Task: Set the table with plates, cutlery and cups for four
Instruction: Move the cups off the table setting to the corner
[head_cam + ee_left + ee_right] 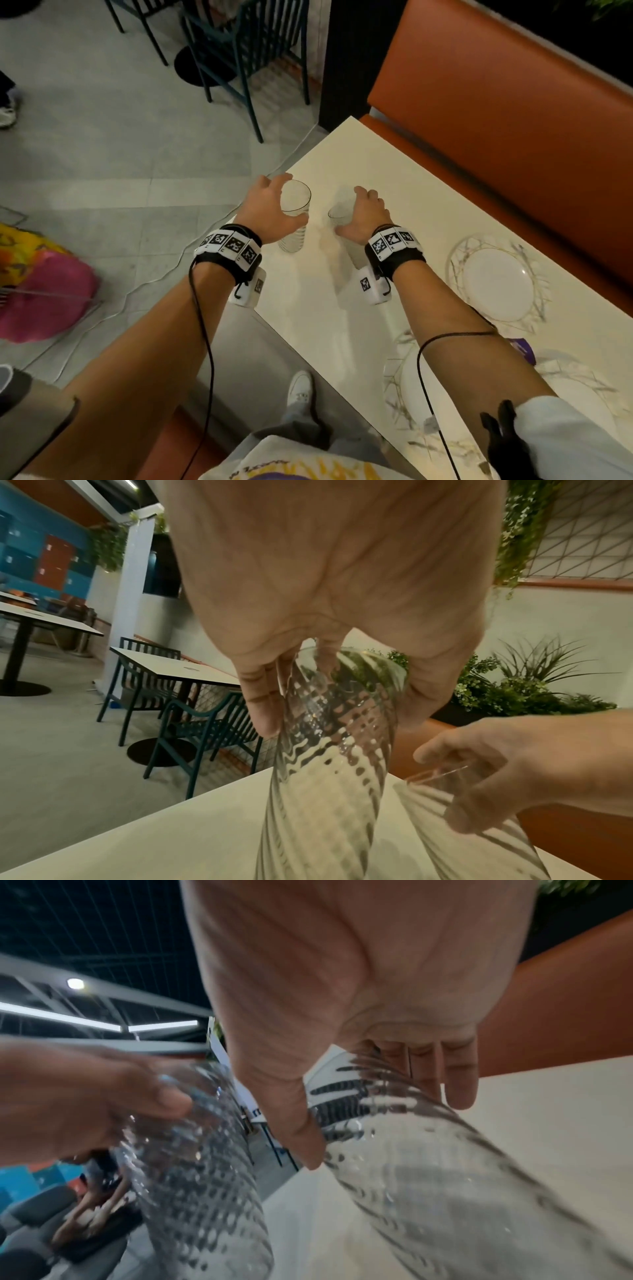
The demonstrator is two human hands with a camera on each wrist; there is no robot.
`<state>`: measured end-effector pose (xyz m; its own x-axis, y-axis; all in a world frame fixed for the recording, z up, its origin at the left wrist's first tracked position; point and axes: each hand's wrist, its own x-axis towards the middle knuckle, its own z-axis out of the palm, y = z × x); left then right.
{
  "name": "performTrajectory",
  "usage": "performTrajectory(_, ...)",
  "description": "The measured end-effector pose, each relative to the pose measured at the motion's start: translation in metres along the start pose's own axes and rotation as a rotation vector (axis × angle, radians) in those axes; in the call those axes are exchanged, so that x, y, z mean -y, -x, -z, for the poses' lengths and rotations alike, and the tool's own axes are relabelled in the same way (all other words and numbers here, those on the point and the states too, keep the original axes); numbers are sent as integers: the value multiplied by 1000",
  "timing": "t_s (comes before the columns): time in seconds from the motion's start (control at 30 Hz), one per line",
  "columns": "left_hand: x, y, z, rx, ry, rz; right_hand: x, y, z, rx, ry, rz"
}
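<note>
Both hands reach over the far left corner of the cream table (342,325). My left hand (279,202) grips a clear ribbed glass (295,209) near its rim, thumb on one side and fingers on the other; the left wrist view shows this glass (335,764) upright. My right hand (359,214) grips a second ribbed glass (339,210) from above, seen tilted and blurred in the right wrist view (428,1164). The two glasses are a short gap apart. I cannot tell whether their bases touch the table.
A white plate with a marbled rim (496,287) lies to the right, two more (407,380) (582,387) nearer me. An orange bench (496,120) runs along the table's far side. Dark chairs (239,51) stand on the floor beyond the corner. Cables hang from both wrists.
</note>
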<state>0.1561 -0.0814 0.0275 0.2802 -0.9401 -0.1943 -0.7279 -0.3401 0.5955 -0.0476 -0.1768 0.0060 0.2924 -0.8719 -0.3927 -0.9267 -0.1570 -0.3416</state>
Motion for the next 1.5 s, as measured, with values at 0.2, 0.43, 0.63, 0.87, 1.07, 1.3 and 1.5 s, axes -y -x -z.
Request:
performTrajectory(0.2,-62,-1,-29,46,-29,-91,-62,61,44,-177,-279,8)
performTrajectory(0.43,-184,21,-102,164,-66,-322,-180,159,79,-397,-413,-132)
performTrajectory(0.63,-312,78,-193,330,-46,-550,-306,266,92,-568,-495,-328)
performTrajectory(0.87,-453,189,-323,479,22,-701,-465,400,90,-682,-507,-580)
performTrajectory(1.07,-543,280,-426,613,19,-755,-585,499,84,-705,-453,-798)
performTrajectory(1.3,-590,344,-517,663,-71,-804,-681,548,68,-622,-357,-941)
performTrajectory(1.5,-615,367,-564,657,-96,-770,-729,554,64,-567,-296,-961)
